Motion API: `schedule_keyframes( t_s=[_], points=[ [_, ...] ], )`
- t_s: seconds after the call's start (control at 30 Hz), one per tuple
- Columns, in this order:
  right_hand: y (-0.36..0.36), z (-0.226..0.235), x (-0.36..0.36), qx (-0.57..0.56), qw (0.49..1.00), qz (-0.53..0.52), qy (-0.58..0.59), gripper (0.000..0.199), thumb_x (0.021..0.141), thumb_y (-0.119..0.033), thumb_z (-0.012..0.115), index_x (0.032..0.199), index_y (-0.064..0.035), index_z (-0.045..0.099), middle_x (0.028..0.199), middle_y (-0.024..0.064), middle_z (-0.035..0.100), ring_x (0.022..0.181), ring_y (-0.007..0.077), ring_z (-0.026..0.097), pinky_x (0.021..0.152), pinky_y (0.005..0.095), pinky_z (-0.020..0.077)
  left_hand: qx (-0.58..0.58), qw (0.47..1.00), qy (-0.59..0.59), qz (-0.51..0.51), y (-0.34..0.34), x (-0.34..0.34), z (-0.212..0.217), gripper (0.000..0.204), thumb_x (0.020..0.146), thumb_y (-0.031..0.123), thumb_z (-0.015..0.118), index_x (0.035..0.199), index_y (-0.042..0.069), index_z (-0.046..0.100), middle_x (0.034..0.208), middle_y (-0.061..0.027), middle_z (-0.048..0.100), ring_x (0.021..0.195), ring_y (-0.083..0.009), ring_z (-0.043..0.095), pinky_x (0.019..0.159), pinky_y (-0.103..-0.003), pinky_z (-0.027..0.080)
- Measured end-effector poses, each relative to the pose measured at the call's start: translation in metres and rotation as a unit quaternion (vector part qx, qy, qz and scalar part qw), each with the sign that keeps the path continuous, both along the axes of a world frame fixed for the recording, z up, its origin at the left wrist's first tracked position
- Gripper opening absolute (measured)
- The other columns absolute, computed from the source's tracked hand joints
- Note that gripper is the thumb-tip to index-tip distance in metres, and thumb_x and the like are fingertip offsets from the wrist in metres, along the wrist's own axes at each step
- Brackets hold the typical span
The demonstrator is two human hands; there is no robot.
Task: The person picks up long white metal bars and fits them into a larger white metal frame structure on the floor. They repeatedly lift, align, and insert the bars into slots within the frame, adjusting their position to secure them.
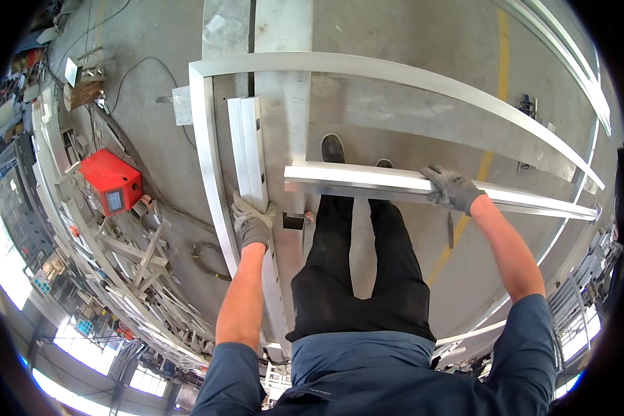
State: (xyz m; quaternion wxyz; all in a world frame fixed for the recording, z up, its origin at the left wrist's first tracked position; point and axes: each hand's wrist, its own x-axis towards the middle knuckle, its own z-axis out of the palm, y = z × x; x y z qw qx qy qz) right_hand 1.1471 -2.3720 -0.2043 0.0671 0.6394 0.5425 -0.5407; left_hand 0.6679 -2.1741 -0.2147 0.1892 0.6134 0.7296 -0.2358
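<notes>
My left hand (pixel 252 223), in a grey work glove, grips a silver metal bar with small dark slots (pixel 248 149) that runs lengthwise on my left. Its fingers and thumb come down on either side of this bar. In another grey glove, my right hand (pixel 453 189) is closed over a long, shiny metal bar (pixel 367 178) lying crosswise in front of my legs. The far underside of that hand's grip is hidden. Both bars lie inside the corner of a large silver metal frame (pixel 204 132), whose left side passes close by my left hand.
A red machine with a small screen (pixel 111 182) stands at the left near a rack of metal pieces (pixel 142 260). Cables cross the concrete floor. A flat metal beam (pixel 282 41) runs ahead under the frame. More long bars (pixel 568 48) are at the far right.
</notes>
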Motion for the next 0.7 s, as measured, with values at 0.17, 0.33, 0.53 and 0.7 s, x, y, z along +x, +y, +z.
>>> schedule_keyframes(
  t_s=[0.17,0.33,0.53,0.7],
  points=[
    [0.012,-0.001,0.022,-0.060,0.998,-0.021,-0.001,0.048,0.090,-0.019,0.069,0.135,-0.0111,0.055,0.120,0.0175,0.063,0.111,0.0388,0.063,0.093,0.0488,0.0511,0.017,1.000,-0.008,0.003,-0.005,0.004,-0.001,0.119,0.070,0.050,0.085,0.158,0.005,0.019,0.146,-0.0237,0.045,0.137,-0.0418,0.045,0.112,-0.048,0.042],
    [0.042,0.014,0.033,0.086,0.985,-0.089,-0.120,0.051,0.089,-0.012,0.069,0.138,-0.0132,0.057,0.107,0.0151,0.068,0.099,0.0384,0.066,0.085,0.0479,0.0520,0.016,0.999,-0.031,0.019,0.004,0.019,0.015,0.120,0.068,0.047,0.086,0.159,0.004,0.020,0.151,-0.0228,0.042,0.139,-0.0408,0.044,0.115,-0.049,0.039],
    [0.053,-0.022,0.013,0.161,0.975,0.007,-0.154,0.066,0.082,-0.017,0.075,0.144,-0.0135,0.054,0.106,0.0143,0.068,0.101,0.0347,0.068,0.086,0.0447,0.0538,0.113,0.980,-0.007,-0.163,0.025,0.046,0.000,0.123,0.071,0.044,0.085,0.161,-0.001,0.014,0.162,-0.0226,0.030,0.148,-0.0380,0.034,0.123,-0.051,0.027],
    [0.054,-0.039,0.008,0.155,0.983,-0.007,-0.102,0.065,0.081,-0.013,0.073,0.143,-0.0148,0.055,0.105,0.0137,0.069,0.099,0.0327,0.068,0.086,0.0445,0.0543,0.129,0.976,0.019,-0.174,0.016,0.050,-0.005,0.118,0.078,0.042,0.081,0.163,0.000,0.010,0.164,-0.0236,0.026,0.152,-0.0384,0.028,0.124,-0.055,0.024]
  ],
)
